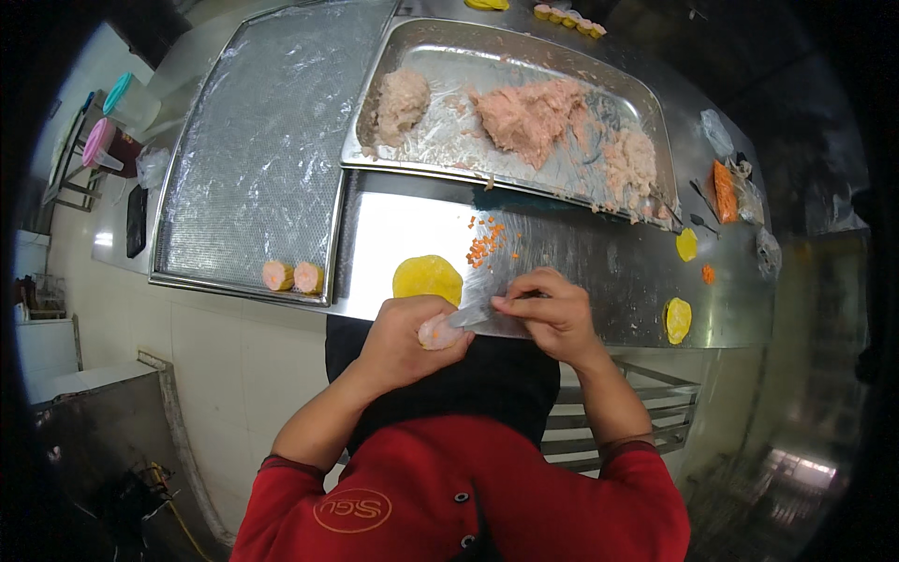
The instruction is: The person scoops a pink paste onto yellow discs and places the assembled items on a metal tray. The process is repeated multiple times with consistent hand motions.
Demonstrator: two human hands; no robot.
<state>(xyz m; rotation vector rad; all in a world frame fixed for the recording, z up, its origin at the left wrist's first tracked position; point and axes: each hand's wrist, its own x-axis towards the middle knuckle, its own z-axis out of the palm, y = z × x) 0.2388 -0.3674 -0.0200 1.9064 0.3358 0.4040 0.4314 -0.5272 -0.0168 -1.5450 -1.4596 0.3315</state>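
Observation:
My left hand [391, 345] is wrapped round a dumpling [436, 334] with pink minced filling on top. In my right hand [554, 317], thumb and fingers pinch a small metal spatula [471, 316], its blade at the dumpling's top. Just beyond my left hand lie round yellow wrappers [428, 278] on the steel table. Diced orange bits, apparently carrot [484, 244], are scattered beside them. Farther off, a steel pan [449, 58] holds pink minced filling [534, 117] in several lumps. Two finished-looking dumplings [308, 277] stand in the near corner of a mesh-patterned tray [253, 140].
Single yellow wrappers [678, 320] lie to the right, near a small orange pile [708, 274]. A bag of orange bits [725, 192] sits at the right edge. More dumplings [569, 19] stand beyond the pan. Lidded plastic containers [139, 105] are at the far left.

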